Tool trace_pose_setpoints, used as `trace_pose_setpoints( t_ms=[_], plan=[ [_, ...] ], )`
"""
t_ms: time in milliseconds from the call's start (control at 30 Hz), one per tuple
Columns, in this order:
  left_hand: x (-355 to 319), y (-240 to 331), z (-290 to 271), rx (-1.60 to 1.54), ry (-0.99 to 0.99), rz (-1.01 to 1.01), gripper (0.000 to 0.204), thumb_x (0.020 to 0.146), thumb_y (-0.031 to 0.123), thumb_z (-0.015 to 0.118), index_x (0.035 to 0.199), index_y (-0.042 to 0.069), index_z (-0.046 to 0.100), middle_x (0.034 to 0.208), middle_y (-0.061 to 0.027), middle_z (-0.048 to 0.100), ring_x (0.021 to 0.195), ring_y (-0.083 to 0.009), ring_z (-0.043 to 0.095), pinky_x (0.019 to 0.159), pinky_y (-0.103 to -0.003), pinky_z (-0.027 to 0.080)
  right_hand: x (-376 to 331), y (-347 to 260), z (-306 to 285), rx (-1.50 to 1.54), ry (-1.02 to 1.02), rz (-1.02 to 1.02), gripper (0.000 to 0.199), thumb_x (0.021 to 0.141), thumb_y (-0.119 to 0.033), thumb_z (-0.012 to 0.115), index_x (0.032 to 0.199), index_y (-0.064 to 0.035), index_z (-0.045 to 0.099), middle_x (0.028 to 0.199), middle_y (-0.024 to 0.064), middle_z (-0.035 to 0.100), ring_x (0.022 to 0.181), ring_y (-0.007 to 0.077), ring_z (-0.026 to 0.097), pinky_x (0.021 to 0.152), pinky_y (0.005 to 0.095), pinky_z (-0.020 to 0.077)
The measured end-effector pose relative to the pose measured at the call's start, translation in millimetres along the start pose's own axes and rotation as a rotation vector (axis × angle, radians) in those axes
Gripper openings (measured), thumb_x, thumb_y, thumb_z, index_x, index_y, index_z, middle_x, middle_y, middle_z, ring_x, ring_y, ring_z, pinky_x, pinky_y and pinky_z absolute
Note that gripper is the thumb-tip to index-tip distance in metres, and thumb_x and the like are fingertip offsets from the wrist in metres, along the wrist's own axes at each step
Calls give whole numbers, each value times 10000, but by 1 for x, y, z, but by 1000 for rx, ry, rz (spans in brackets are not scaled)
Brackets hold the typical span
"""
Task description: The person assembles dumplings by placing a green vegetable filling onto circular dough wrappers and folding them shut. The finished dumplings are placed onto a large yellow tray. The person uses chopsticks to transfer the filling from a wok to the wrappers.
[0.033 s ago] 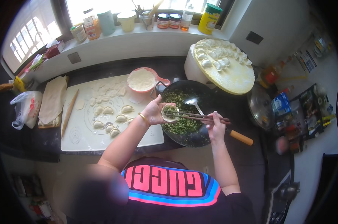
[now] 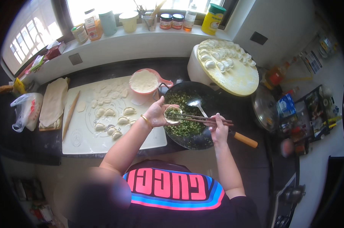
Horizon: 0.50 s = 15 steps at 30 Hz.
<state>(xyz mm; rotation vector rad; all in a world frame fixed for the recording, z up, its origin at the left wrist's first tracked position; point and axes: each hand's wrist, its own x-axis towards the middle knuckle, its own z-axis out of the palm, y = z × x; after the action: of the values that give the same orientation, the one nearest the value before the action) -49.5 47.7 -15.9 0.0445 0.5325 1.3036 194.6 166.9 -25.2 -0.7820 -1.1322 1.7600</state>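
On the cupped palm and fingers of my left hand (image 2: 155,114) lies a round dumpling wrapper (image 2: 169,118) with green chopped filling in its middle. My right hand (image 2: 218,130) is closed round brown chopsticks (image 2: 202,119), whose tips reach the filling on the wrapper. Beneath both hands is a black wok (image 2: 192,143) holding chopped green filling (image 2: 184,93). A metal spoon (image 2: 196,103) rests in it. Left of the wok, several folded dumplings (image 2: 123,120) and flat wrappers (image 2: 108,93) lie on a white pastry mat (image 2: 89,142).
A pink-handled bowl of flour (image 2: 144,80) stands behind my left hand. A round yellow tray (image 2: 234,76) of dumplings sits on a white container at the far right. A rolling pin (image 2: 71,116) lies on the mat's left. The wok's wooden handle (image 2: 245,140) points right.
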Motion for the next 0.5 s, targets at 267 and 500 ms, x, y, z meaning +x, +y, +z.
trace_pose_setpoints(
  t_ms=[267, 500],
  plan=[
    [1, -1, -4, -26, -57, -6, 719, 894, 571, 246, 1232, -45, 398, 1197, -180, 476, 1124, -288, 457, 960, -540, 331, 9, 2, -5, 70, -10, 37, 212, 874, -262, 563, 804, -62, 578, 719, 71, 622, 592, 163, 629, 403, 205, 401],
    [2, -1, -9, -5, -78, -8, 739, 897, 567, 248, 1229, -77, 393, 1196, -184, 486, 1128, -292, 457, 967, -514, 333, 14, 2, -8, 50, -14, 49, 218, 877, -260, 557, 800, -57, 583, 723, 91, 633, 585, 177, 633, 392, 200, 391]
  ],
)
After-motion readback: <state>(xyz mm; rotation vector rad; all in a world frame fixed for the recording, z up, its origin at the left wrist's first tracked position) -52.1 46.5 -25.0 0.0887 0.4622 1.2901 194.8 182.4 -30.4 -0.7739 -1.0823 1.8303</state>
